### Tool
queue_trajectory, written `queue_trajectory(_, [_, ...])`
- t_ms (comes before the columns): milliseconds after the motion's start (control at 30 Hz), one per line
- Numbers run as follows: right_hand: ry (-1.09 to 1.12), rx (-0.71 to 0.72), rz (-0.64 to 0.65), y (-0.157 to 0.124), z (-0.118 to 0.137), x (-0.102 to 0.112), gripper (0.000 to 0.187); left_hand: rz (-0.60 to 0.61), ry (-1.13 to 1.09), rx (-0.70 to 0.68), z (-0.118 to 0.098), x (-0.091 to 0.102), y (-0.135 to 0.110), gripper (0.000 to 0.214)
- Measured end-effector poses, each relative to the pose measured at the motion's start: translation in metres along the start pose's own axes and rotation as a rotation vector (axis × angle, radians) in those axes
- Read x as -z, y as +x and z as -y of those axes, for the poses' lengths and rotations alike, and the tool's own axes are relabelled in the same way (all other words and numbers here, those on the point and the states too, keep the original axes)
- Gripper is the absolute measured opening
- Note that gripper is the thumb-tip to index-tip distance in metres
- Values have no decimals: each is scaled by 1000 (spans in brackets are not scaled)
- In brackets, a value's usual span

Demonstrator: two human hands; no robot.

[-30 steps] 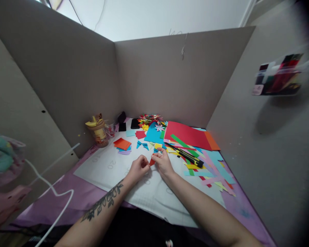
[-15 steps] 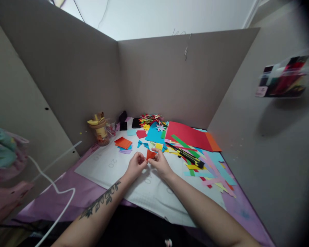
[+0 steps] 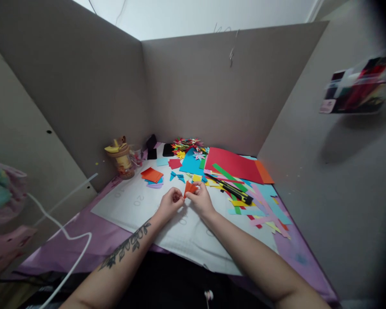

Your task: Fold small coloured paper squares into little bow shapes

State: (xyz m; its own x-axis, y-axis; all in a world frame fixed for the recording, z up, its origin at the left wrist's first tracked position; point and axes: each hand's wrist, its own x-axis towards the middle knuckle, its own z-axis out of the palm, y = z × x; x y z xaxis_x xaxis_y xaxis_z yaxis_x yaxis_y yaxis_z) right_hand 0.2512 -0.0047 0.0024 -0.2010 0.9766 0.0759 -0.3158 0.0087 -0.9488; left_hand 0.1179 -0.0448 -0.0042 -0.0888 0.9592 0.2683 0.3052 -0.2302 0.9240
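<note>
A small folded piece of orange paper (image 3: 189, 187) is held up between my two hands over the white sheet. My right hand (image 3: 201, 201) pinches its right side between thumb and fingers. My left hand (image 3: 170, 202) has curled fingers, with the tips closed at the paper's lower left corner. Just beyond the hands lie small folded blue paper pieces (image 3: 176, 176) and a yellow piece (image 3: 197, 177). To the left is a stack of orange squares (image 3: 152, 174) over blue and purple ones.
A yellow-and-black utility knife (image 3: 233, 192) rests on scattered paper strips (image 3: 265, 206) at right. Behind are large red sheets (image 3: 233, 165), a pile of folded paper stars (image 3: 186, 145), a phone (image 3: 168, 149) and a jar (image 3: 123, 161). Grey panels (image 3: 199, 90) enclose the table.
The orange paper has tilted and now shows more of its folded layers, standing more upright between my fingers. The whole view has shifted slightly; both hands stay close together.
</note>
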Motion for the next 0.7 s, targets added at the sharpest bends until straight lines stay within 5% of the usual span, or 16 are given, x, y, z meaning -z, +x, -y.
queue_trajectory(167, [-2, 30, -68, 4, 1, 6, 42, 16, -32, 17, 4, -1, -1, 24])
queue_trajectory(500, [-54, -14, 96, -5, -3, -1, 38, 32, -112, 73, -2, 1, -2, 33])
queue_trajectory(700, [-64, 15, -16, 4, 2, 10, 39, 22, -88, 84, -4, 0, -3, 31])
